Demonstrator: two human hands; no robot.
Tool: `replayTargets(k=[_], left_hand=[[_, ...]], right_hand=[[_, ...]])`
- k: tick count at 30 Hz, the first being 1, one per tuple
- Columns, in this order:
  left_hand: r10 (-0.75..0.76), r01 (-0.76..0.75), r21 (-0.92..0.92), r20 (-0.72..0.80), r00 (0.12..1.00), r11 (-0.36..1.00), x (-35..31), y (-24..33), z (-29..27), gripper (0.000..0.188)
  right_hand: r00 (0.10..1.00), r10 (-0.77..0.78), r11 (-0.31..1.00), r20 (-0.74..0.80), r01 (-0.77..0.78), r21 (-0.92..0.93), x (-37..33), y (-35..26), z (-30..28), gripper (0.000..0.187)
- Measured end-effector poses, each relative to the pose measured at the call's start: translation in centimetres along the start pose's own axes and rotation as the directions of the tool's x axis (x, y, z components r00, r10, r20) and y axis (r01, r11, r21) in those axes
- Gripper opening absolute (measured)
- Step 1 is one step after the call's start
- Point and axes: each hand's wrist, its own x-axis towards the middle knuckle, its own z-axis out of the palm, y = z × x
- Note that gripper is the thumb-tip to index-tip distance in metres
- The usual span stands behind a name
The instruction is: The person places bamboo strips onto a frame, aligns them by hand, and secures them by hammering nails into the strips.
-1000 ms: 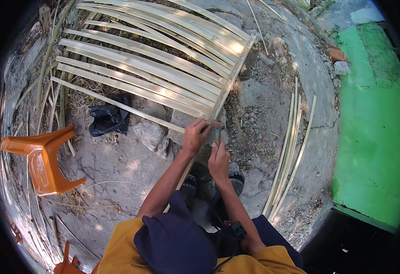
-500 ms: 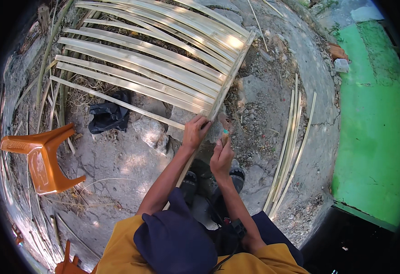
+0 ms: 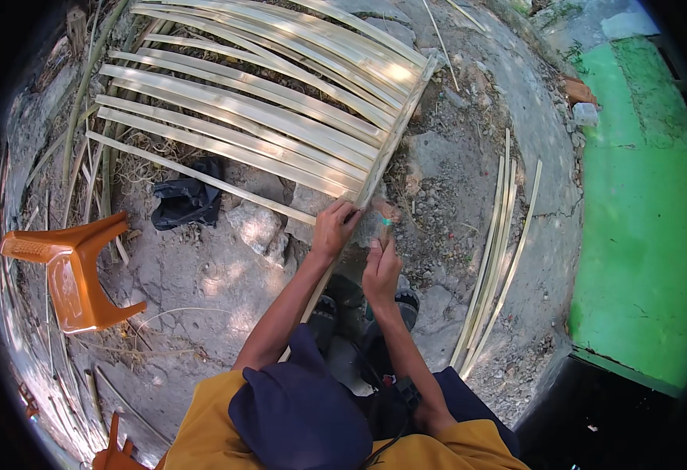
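A panel of pale bamboo slats (image 3: 242,106) lies on the ground ahead, its right ends meeting a long edge strip (image 3: 397,133). My left hand (image 3: 334,231) is closed on the near part of that strip, where a thin separate slat (image 3: 202,180) also reaches it. Just right of it, my right hand (image 3: 381,270) is wrapped round a wooden-handled tool (image 3: 386,230) with a teal band at its upper end. The tool's working end is too blurred to make out. The strip runs on below my left hand toward my body.
Several loose bamboo strips (image 3: 491,258) lie at the right, beside a green wall (image 3: 633,227). An orange plastic chair (image 3: 77,274) lies tipped over at the left. A black plastic bag (image 3: 189,196) and pale rocks (image 3: 257,227) are near the panel. My shoes (image 3: 406,304) stand below my hands.
The tool in my right hand has shifted and tilted slightly. My left hand stays in place on the strip.
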Motion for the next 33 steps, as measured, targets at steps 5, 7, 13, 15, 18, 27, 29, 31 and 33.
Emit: replayTargets(k=[5,7,13,15,18,27,29,31,33], left_hand=[[0.023,-0.024,0.026,0.011,1.0,0.999,0.4,-0.5,0.0,0.01],[0.052,-0.051,0.028,-0.015,0.999,0.998,0.7,-0.7,0.3,0.009],[0.02,-0.02,0.006,-0.01,1.0,1.0,0.3,-0.3,0.3,0.012],[0.021,-0.021,-0.006,-0.014,1.0,1.0,0.5,-0.4,0.1,0.012],[0.008,-0.008,-0.005,-0.014,1.0,1.0,0.2,0.0,0.0,0.012],[0.004,-0.004,0.021,-0.002,1.0,1.0,0.2,0.5,-0.3,0.014],[0.02,-0.02,0.047,0.002,1.0,0.999,0.7,1.1,-0.2,0.013],[0.009,-0.009,0.016,0.005,1.0,1.0,0.8,0.8,0.1,0.014],[-0.018,0.018,0.001,0.007,1.0,1.0,0.9,0.4,-0.2,0.014]], right_hand=[[0.997,-0.046,0.987,0.063,0.055,-0.151,-0.1,1.4,0.8,0.027],[0.988,0.053,0.982,0.148,-0.025,-0.186,0.1,1.7,1.0,0.028],[0.99,-0.126,0.99,-0.069,0.121,-0.069,-0.6,1.4,0.9,0.026],[0.99,0.078,0.987,0.118,-0.061,-0.147,0.0,1.4,0.9,0.026],[1.0,0.012,1.0,0.001,-0.012,-0.018,0.1,0.0,0.2,0.026],[1.0,0.0,1.0,-0.019,0.0,0.011,0.2,-0.6,0.4,0.027],[0.997,-0.019,1.0,-0.078,0.019,0.008,-0.4,1.1,0.7,0.028],[0.996,-0.031,0.985,0.08,0.044,-0.17,-0.4,3.3,1.3,0.029],[0.998,0.035,0.992,0.06,-0.027,-0.12,-0.4,2.4,1.0,0.03]])
